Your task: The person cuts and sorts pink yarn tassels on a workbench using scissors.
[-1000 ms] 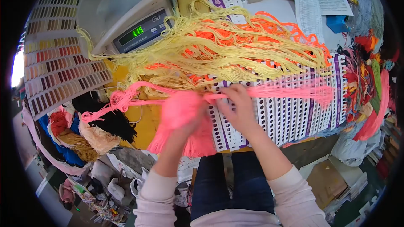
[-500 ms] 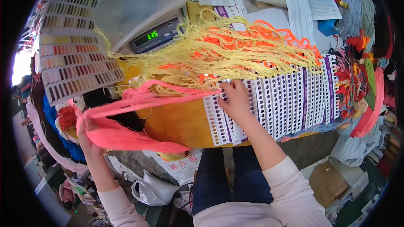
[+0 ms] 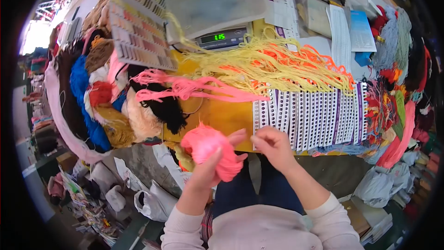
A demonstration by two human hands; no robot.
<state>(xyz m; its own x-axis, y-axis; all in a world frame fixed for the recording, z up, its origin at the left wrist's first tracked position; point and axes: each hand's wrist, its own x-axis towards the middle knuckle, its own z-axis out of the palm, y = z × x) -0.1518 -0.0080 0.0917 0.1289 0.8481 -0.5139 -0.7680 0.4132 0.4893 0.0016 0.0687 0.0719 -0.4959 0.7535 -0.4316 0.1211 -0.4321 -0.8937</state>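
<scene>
A bunched skein of bright pink thread [image 3: 203, 146] is in my left hand [image 3: 207, 172], thumb across it and some fingertips showing on its right side. Just to the right, my right hand [image 3: 274, 147] is closed in a pinch; anything between its fingertips is too small to make out. Behind my hands, a length of pink strands [image 3: 203, 89] lies leftward from the upper left corner of a row of white hole-punched cards [image 3: 305, 118]. Pale yellow threads [image 3: 277, 76] and orange threads [image 3: 326, 61] spread from the cards' top edges.
A digital scale [image 3: 223, 38] reading 1.15 carries a translucent plastic tub [image 3: 252, 11]. A thread colour chart [image 3: 141, 41] leans to its left. Coloured skeins hang at the table's left end, including a blue skein [image 3: 85, 104]; tangled threads [image 3: 377, 111] lie at the right.
My left hand has moved right and toward me with the pink skein, now bunched up. The pink strands at the card lie loose, and my right hand has left the card, drawing toward me.
</scene>
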